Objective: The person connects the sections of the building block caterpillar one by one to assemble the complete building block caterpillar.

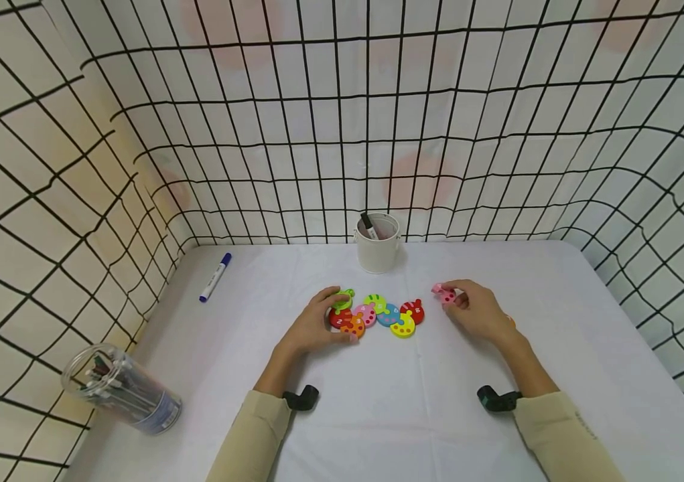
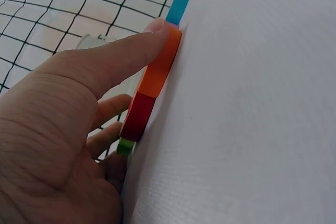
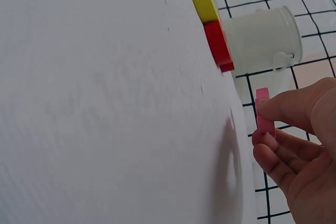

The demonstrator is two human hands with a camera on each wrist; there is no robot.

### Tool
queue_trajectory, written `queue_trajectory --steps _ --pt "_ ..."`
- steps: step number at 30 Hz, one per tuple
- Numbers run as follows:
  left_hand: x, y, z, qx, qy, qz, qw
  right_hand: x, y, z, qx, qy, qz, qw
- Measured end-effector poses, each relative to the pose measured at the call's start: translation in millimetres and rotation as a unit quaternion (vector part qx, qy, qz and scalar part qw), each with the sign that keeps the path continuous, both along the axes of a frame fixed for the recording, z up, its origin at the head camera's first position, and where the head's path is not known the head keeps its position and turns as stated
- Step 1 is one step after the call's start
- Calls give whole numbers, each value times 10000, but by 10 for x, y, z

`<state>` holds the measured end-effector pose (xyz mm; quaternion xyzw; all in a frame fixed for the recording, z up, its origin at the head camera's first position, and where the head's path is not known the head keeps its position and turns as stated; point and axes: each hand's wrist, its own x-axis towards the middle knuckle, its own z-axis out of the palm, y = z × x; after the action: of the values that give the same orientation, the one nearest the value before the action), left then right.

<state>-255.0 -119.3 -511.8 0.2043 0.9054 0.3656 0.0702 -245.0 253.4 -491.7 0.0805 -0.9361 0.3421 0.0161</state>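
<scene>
A chain of joined, numbered puzzle pieces in several colours lies on the white table, its red piece (image 1: 412, 311) at the right end. Around the chain's left end, my left hand (image 1: 313, 325) holds the pieces between thumb and fingers. The thumb lies along the edge of the orange piece (image 2: 161, 64), while the fingers reach the green piece (image 1: 342, 301) on the far side. My right hand (image 1: 475, 311) pinches a pink spotted puzzle piece (image 3: 265, 111) between thumb and fingers, raised off the table, right of the chain and apart from it.
A white bucket (image 1: 376, 251) with a marker in it stands behind the chain. A blue-capped marker (image 1: 215, 278) lies at the left. A clear jar of pens (image 1: 130, 395) stands nearer on the left. Partly hidden behind the right hand is something orange (image 1: 510, 321). Black wire grid (image 1: 342, 142) surrounds the table.
</scene>
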Motion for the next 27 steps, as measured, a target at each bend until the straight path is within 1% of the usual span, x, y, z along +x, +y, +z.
queue_trajectory --steps 6,8,15,27 --pt "-21 -4 -23 -54 -18 -58 10000 4 -113 25 -87 63 142 9998" --pt "-24 -3 -29 -44 25 -76 10000 2 -146 26 -85 46 200 9998" --pt "-23 8 -29 -54 1 -72 10000 -24 -245 4 -88 -92 355 9993" --pt "-14 17 -16 -28 -24 -37 10000 -74 -340 -49 42 -326 440 9985"
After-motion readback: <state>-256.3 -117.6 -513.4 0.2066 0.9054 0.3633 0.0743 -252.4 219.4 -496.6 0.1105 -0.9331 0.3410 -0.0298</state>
